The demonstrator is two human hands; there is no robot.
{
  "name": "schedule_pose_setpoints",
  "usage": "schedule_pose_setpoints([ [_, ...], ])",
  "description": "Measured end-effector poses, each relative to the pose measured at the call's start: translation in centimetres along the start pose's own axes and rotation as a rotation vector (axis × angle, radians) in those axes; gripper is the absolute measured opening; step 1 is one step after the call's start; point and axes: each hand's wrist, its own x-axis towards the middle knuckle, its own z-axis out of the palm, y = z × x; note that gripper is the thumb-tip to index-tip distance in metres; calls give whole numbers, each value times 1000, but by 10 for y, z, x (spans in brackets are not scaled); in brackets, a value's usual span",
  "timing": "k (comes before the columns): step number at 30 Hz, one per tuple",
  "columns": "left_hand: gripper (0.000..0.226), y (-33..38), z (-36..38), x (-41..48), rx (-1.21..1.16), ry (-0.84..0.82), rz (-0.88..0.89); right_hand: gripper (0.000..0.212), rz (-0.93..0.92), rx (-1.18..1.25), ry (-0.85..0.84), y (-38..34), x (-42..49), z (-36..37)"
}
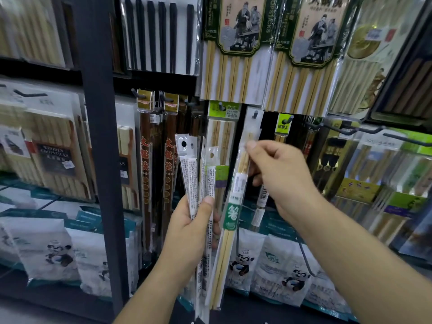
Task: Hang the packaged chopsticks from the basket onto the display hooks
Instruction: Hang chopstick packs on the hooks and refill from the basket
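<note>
My left hand (pixel 189 228) grips a fan of several slim clear chopstick packets (pixel 197 181), their white hang tabs pointing up. My right hand (pixel 278 176) pinches one bamboo chopstick packet (pixel 230 213) with a green label, held tilted. Its clear top tab reaches up to a dark display hook (pixel 255 112); whether the tab sits on the hook I cannot tell. The basket is out of view.
Neighbouring hooks hold a green-topped bamboo pack (pixel 223 108) to the left and a yellow-green pack (pixel 284 123) to the right. Dark red chopstick packs (pixel 146 164) hang further left. A dark upright post (pixel 98 136) divides the shelving. Panda-printed bags (pixel 287 272) line the bottom shelf.
</note>
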Motion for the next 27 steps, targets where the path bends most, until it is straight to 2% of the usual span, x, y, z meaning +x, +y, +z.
schedule_pose_setpoints([
  [5, 17, 2, 0, 0, 29, -5, -8, 34, 5, 27, 84, -21, 23, -7],
  [12, 24, 6, 2, -1, -45, -18, -27, 38, -10, -3, 102, -28, 35, -2],
  [18, 9, 6, -1, -1, -65, -20, -14, 36, -25, -67, 125, -27, 37, 0],
  [23, 8, 5, -2, -1, -43, -45, 26, 50, -58, -162, 166, -13, 33, 0],
  [27, 13, 6, -2, -1, -32, -75, 49, 42, -67, -189, 218, 1, 18, 0],
])
